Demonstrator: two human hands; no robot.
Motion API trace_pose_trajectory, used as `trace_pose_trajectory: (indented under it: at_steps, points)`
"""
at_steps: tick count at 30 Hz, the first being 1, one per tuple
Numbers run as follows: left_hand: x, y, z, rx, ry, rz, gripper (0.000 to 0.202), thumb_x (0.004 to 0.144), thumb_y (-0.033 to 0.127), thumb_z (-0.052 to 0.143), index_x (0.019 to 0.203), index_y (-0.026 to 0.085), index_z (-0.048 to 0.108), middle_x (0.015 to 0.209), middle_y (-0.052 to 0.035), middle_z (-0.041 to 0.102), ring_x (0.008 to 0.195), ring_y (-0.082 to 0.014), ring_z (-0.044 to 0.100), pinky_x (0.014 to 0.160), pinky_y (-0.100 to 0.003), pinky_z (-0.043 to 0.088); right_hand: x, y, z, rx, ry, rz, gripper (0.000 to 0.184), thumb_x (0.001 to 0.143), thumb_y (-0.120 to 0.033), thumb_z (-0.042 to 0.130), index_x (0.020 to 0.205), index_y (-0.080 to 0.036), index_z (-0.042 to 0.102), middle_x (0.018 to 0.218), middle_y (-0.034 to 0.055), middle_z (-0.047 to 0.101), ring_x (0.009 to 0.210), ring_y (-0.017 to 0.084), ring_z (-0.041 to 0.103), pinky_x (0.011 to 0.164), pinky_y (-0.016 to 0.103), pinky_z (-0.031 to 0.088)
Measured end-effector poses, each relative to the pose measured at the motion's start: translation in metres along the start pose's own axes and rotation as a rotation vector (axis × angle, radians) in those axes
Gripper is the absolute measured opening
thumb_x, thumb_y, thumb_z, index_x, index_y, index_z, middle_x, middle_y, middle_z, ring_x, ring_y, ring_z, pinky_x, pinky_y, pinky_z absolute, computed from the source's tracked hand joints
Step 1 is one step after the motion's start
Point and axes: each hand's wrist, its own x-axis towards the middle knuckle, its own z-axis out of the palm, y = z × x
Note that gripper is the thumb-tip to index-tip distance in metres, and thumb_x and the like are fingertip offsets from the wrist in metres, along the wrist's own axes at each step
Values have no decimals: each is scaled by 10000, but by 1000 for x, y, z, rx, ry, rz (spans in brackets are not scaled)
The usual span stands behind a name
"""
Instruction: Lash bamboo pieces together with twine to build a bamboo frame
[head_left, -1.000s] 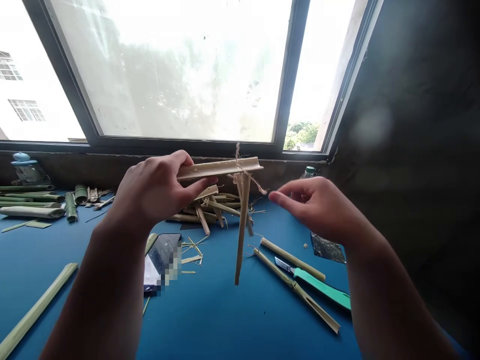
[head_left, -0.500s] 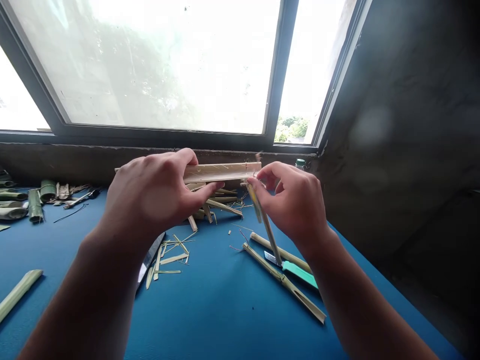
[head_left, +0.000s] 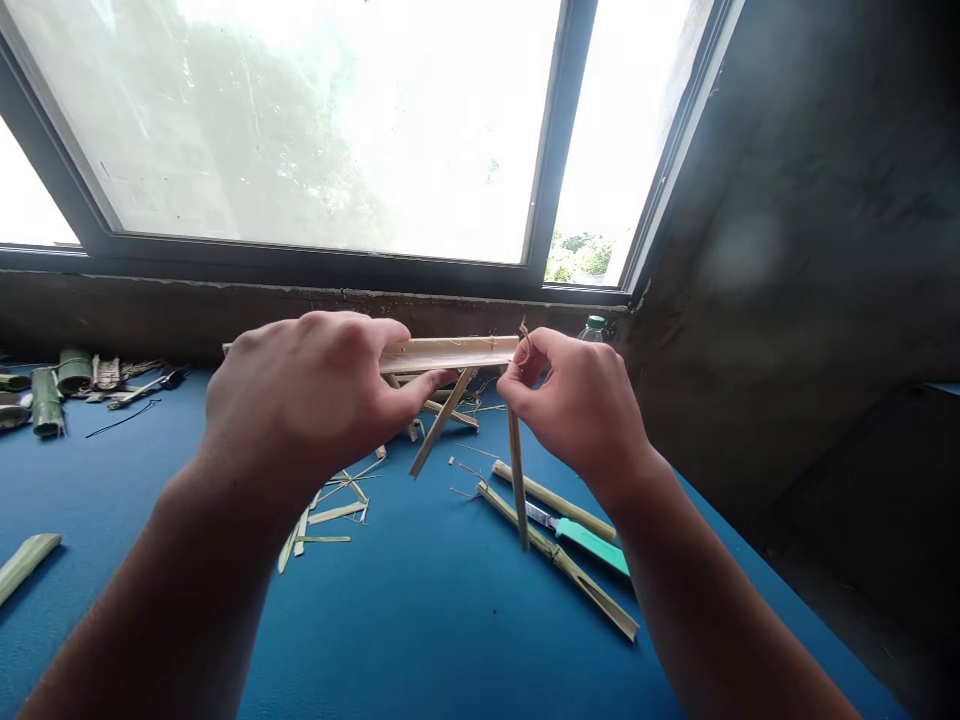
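My left hand (head_left: 307, 395) is closed around a flat horizontal bamboo slat (head_left: 450, 353), held in the air above the blue table (head_left: 420, 620). My right hand (head_left: 577, 405) pinches a brown twine (head_left: 523, 340) at the slat's right end, where thin bamboo sticks hang from it. One stick (head_left: 517, 480) hangs nearly straight down beside my right hand. Another stick (head_left: 441, 424) slants down to the left under the slat.
On the table below lie bamboo sticks (head_left: 559, 565), a green-handled knife (head_left: 581, 538) and loose shavings (head_left: 330, 515). Cut green bamboo pieces (head_left: 52, 390) lie at far left under the window sill. A bottle cap (head_left: 595, 324) shows behind my right hand. A dark wall stands on the right.
My right hand came in from the right and closed on the twine at the slat's end. The hanging sticks swung and spread apart. The view shifted right, and the phone left the frame.
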Motion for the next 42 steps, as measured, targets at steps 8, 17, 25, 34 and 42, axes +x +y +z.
trace_pose_trajectory:
  at_steps: [8,17,25,34,42]
  points:
    - [5,0,7,12,-152,9,754,938,902,344,1118,402,879,864,-73,829,752,-367,742,573,-395,424,4,5,14,23,66,-94,54,976,-191,675,935,-189,640,871,52,746,739,206,672,653,323,446]
    - [5,-5,5,-7,45,-3,888,949,927,268,1187,322,872,789,-132,779,655,-359,692,588,-428,428,1,6,21,265,154,-82,216,1084,-401,635,1218,-254,552,959,36,802,654,203,707,560,361,491]
    - [4,-9,4,-41,39,-66,905,933,944,283,1105,290,884,747,-123,757,662,-346,696,618,-443,467,-4,3,36,674,175,-41,312,1062,-416,684,1201,-316,423,863,-16,744,554,167,629,472,342,410]
    - [5,-5,15,-61,100,-29,917,998,871,229,1184,227,855,920,-165,819,840,-395,764,661,-480,468,-1,10,45,663,278,-139,274,1036,-318,697,1080,-306,426,752,-60,668,570,157,622,504,319,418]
    - [11,-15,23,-30,183,-21,836,997,875,289,1163,274,845,948,-141,828,823,-385,760,641,-423,399,9,7,41,929,129,59,261,1028,-408,705,1183,-268,549,929,13,759,667,165,702,597,325,604]
